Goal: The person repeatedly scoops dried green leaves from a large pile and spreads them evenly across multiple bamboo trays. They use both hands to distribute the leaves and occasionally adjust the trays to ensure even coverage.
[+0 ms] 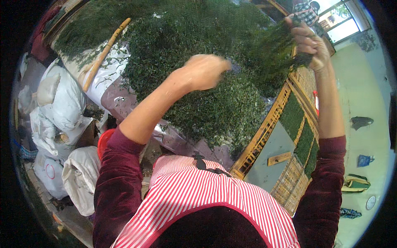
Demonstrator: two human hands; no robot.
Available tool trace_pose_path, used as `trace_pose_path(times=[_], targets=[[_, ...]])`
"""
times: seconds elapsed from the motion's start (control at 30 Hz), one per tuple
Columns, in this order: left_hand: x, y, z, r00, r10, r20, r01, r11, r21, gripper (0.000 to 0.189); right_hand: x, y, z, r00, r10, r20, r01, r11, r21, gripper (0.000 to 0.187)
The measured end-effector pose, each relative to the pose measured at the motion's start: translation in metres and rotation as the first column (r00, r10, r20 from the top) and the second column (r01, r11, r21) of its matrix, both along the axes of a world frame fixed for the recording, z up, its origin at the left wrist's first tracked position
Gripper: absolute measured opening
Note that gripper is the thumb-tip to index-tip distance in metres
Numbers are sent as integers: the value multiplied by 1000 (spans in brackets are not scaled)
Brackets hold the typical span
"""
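Observation:
A wide heap of dark green, shredded plant material (204, 114) lies before me on shiny plastic sheeting (119, 99). Over the middle of it is my left hand (206, 71), blurred by motion and with its fingers curled. Whether it pinches any strands is unclear. Raised at the upper right, my right hand (313, 46) grips a loose bunch of the same green material (276, 52). The bunch hangs to the left of the fingers and is blurred too.
A wooden stick (107, 54) lies at the upper left. White sacks (62, 96) and a red container (104, 141) stand on the left. To the right are a slatted wooden frame (263, 130) and racks with green layers (291, 108). Another person (305, 14) is at the far upper right.

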State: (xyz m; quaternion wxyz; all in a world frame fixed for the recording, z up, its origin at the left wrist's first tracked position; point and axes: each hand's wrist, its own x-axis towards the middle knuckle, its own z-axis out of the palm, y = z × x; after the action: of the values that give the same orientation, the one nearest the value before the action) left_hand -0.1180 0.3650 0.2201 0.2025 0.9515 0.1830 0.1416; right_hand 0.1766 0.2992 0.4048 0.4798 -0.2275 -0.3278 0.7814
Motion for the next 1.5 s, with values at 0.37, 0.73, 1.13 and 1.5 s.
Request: trace_pose_path(times=[0.37, 0.73, 1.13, 1.5], targets=[[71, -69, -61, 979, -200, 29, 154, 646, -747, 17, 7, -57, -101, 955, -225, 191, 256, 954, -154, 39], [90, -30, -86, 984, -75, 162, 102, 981, -164, 20, -45, -135, -243, 892, -224, 393, 392, 816, -425, 52], [95, -196, -195, 888, 127, 442, 425, -594, -683, 71, -47, -228, -251, 825, -332, 458, 553, 641, -532, 25], [191, -331, -187, 836, 548, -5, 509, -779, -367, 25, 2, -445, -298, 836, -383, 392, 547, 542, -638, 26]])
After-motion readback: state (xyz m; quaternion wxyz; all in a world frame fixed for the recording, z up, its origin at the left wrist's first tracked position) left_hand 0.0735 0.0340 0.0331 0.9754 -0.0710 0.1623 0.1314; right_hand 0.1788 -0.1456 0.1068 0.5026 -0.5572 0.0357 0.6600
